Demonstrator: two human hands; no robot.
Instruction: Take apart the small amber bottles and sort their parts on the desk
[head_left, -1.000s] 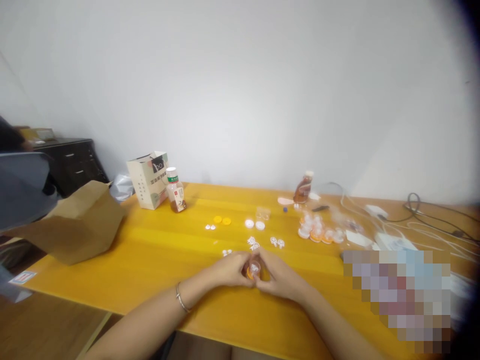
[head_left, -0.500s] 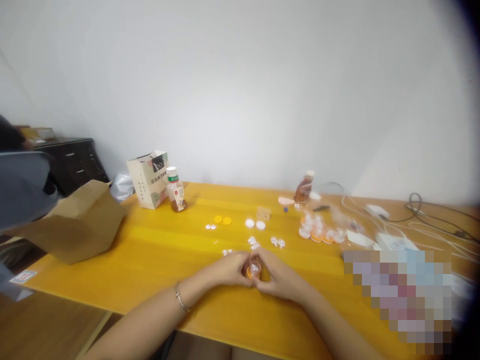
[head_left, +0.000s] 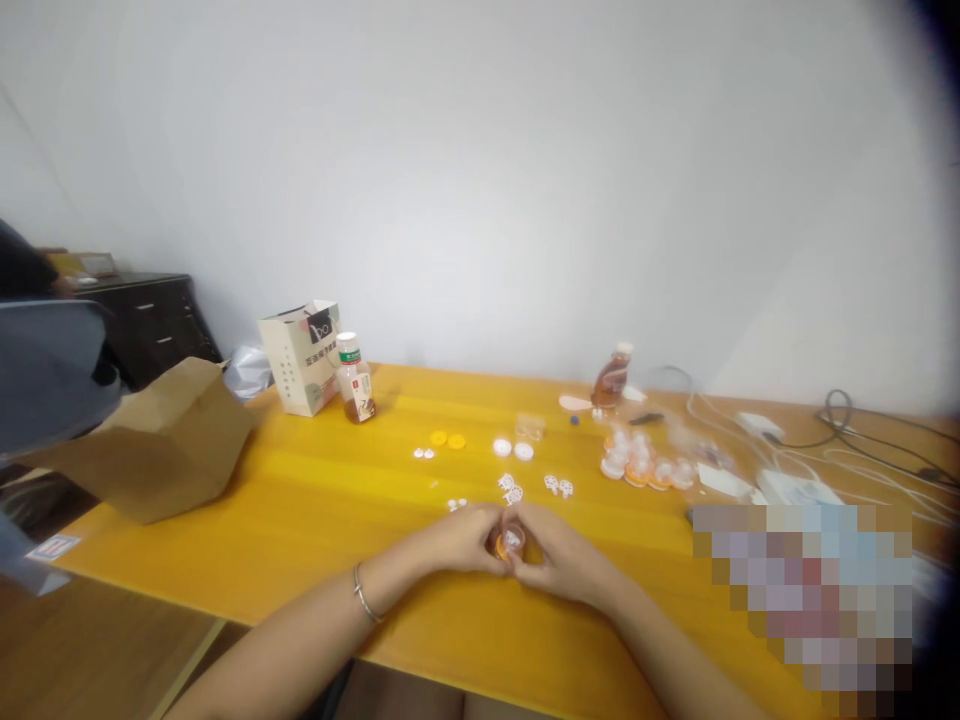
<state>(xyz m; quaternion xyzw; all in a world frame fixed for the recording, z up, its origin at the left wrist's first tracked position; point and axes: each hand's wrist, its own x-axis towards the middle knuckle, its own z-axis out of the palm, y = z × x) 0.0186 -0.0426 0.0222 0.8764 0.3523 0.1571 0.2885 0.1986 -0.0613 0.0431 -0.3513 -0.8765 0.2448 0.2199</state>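
Note:
Between my two hands is a small round clear container with an orange base [head_left: 511,541], a white piece showing inside it. My left hand [head_left: 476,538] grips it from the left, fingers curled round its side. From the right, my right hand [head_left: 544,548] closes on it with thumb and fingers. Just beyond my hands lie white spoked wheel-like pieces [head_left: 511,488], with two more [head_left: 559,486] to their right. Small white pieces [head_left: 457,504] rest by my left hand. Farther off are two white discs [head_left: 513,449] and two yellow discs [head_left: 448,440].
Several clear-topped containers [head_left: 645,462] cluster at the right, near a brown bottle [head_left: 612,377], cables [head_left: 840,410] and a white box [head_left: 799,490]. On the left stand a drink bottle [head_left: 355,380], a carton bag [head_left: 301,358] and a brown paper bag [head_left: 161,440].
My view has shifted slightly, so things sit a little farther right in it. Both hands keep their hold on the small container.

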